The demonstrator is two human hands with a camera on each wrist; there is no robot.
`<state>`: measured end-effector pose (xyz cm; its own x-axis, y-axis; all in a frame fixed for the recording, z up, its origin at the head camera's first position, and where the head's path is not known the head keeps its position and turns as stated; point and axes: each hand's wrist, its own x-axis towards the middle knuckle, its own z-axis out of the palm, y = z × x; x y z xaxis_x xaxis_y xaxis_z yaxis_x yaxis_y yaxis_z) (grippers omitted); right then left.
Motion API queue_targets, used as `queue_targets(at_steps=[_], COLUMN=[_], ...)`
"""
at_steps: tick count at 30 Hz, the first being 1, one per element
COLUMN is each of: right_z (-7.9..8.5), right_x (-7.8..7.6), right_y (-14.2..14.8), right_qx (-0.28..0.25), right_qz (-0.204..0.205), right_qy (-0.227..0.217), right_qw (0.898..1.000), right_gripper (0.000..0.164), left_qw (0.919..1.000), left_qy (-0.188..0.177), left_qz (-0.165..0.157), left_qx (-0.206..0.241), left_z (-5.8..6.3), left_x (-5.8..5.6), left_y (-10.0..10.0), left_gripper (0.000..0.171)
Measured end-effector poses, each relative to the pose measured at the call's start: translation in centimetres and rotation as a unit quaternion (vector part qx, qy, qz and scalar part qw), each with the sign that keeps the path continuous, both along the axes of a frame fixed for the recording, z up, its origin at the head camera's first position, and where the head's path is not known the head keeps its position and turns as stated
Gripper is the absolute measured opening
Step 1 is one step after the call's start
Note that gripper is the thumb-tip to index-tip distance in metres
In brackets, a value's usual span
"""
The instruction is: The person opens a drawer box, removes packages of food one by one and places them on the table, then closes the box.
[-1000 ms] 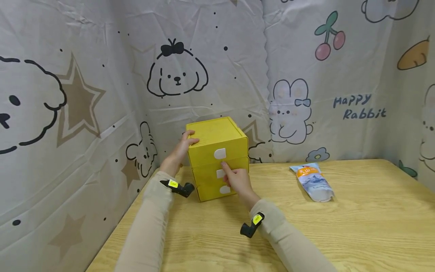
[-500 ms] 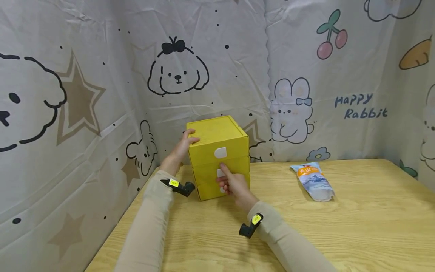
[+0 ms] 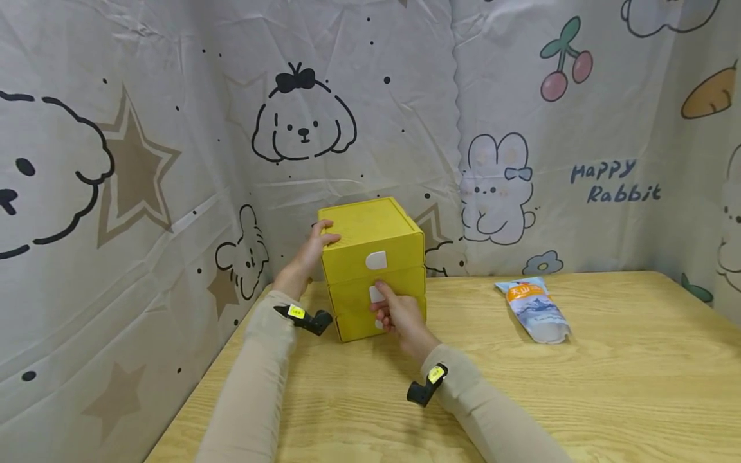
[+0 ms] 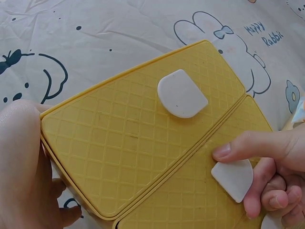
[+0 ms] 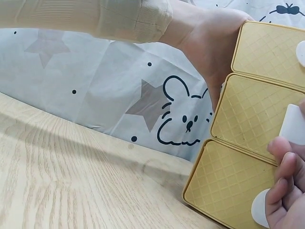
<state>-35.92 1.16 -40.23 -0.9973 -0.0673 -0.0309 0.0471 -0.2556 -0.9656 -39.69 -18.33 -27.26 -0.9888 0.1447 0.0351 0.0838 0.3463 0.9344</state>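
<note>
A yellow three-drawer storage box point(image 3: 370, 222) stands on the table, each drawer front bearing a white pull tab. My left hand point(image 3: 307, 254) holds the box at its upper left edge, with fingertips over the top. At the middle drawer, my right hand point(image 3: 402, 315) pinches the white tab point(image 4: 233, 179), thumb on its upper edge and index finger below. The other fingers curl in front of the bottom tab point(image 5: 259, 208) and partly hide it. The top tab point(image 3: 376, 260) is untouched. All the drawers look closed, with their fronts nearly flush.
A blue and white plastic pouch point(image 3: 534, 310) with an orange label lies on the wooden table point(image 3: 625, 386), to the right of the box. Printed curtains point(image 3: 359, 122) hang close behind the table and along its left side.
My right hand has shifted slightly left, its fingers closing under the middle tab and covering more of the bottom one. The left hand, box and pouch stay essentially in place.
</note>
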Motion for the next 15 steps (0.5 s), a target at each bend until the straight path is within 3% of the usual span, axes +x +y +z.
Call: queue_targets(at_steps=[15], right_z=[0.54], right_x=[0.38], right_y=[-0.37], right_qx=[-0.004], right_qz=[-0.023], right_qy=[-0.008], right_qw=[1.0], right_gripper=[0.052], left_qw=[0.9999], left_qy=[-0.012], left_qz=[0.008], left_qx=[0.002], left_z=[0.18], left_x=[0.08], left_y=[0.01], left_gripper=[0.064])
